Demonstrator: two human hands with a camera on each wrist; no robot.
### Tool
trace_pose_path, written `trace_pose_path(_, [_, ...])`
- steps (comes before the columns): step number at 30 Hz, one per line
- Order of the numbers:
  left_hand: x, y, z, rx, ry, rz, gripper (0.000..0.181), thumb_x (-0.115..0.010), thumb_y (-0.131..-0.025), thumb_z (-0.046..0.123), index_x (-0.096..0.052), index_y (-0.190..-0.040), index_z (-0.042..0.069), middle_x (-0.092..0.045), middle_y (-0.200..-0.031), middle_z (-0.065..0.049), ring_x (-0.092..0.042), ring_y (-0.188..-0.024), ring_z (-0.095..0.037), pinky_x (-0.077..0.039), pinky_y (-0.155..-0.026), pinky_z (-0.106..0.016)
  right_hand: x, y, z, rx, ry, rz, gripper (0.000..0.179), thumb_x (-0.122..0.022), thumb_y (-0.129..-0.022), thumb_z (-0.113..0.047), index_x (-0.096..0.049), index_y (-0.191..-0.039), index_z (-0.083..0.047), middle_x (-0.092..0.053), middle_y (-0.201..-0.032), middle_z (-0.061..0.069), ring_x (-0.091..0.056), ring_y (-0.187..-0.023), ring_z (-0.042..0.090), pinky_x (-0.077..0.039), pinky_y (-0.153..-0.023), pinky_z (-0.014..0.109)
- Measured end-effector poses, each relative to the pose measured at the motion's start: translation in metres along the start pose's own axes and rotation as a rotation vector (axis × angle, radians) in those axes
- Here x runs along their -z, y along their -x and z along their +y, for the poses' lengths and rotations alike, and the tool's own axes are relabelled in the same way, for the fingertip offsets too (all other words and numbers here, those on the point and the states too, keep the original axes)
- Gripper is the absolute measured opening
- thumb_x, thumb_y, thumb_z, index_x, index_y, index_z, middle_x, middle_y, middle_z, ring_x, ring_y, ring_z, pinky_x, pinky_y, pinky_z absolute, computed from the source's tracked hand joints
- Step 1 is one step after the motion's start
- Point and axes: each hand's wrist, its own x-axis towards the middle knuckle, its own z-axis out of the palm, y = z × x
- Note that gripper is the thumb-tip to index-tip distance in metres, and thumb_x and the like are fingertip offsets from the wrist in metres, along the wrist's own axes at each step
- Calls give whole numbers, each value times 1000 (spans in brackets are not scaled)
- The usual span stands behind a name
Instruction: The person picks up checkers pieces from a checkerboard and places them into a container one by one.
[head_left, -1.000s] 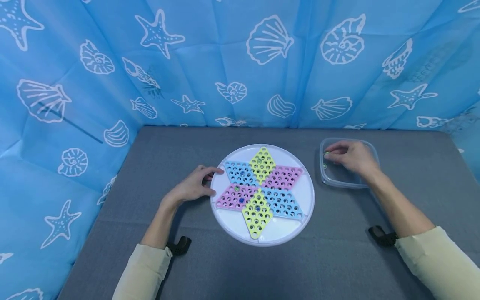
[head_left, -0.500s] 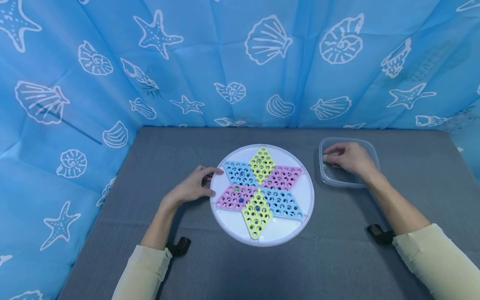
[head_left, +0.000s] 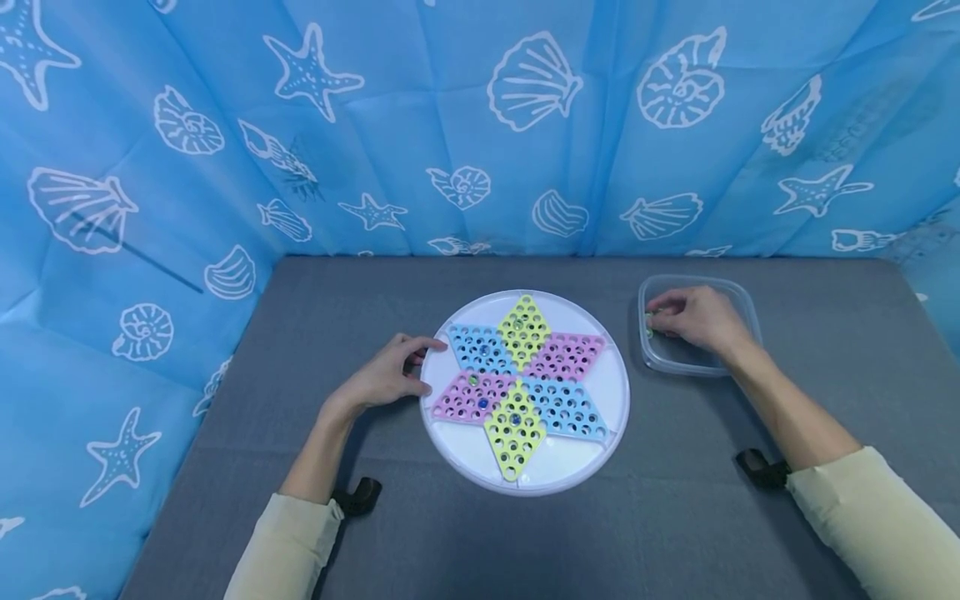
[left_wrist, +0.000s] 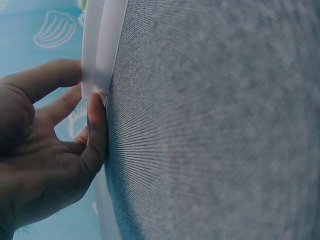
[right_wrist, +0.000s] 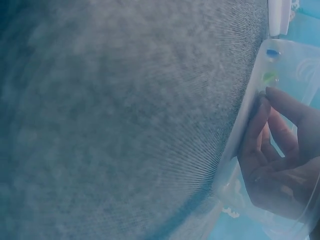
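Observation:
My left hand grips the left rim of a round white Chinese checkers board. In the left wrist view, thumb and fingers of the left hand curl about the board's edge, low over the cloth. Several green and blue marbles sit in the board's holes. Far right, my right hand reaches down into a clear plastic container, its fingertips pinched together at a green marble by the left wall. In the right wrist view, a green marble and a blue marble lie just past the fingertips.
Grey cloth covers the table under board and container. A blue curtain with white shells hangs behind and along the left side. Dark straps sit at both wrists below light sleeves.
My right hand has lowered a little into the container; the green marble seen at its fingertips earlier is now mostly hidden. My left hand stays on the board's rim.

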Motion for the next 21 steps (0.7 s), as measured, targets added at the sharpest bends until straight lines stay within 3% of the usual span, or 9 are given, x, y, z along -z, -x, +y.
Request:
trace_pose_path(13, [1, 0, -1, -28, -13, 0, 65, -77, -82, 3, -54, -141, 15, -40, -122, -16, -47, -108, -29, -44, -83, -37, 7, 2, -4, -34, -93, -56, 48, -68, -92, -29, -59, -130, -3, -65, -98, 10, -61, -83, 25, -48, -69, 35])
trace_pose_path(21, [2, -1, -2, -4, -10, 0, 64, -77, -82, 3, -55, -140, 19, -41, -122, -14, -46, -107, -27, -43, -84, -37, 12, 14, -15, 25, -112, 69, 40, -64, -95, -25, -60, -130, -5, -62, -105, 14, -59, -88, 27, -47, -69, 34])
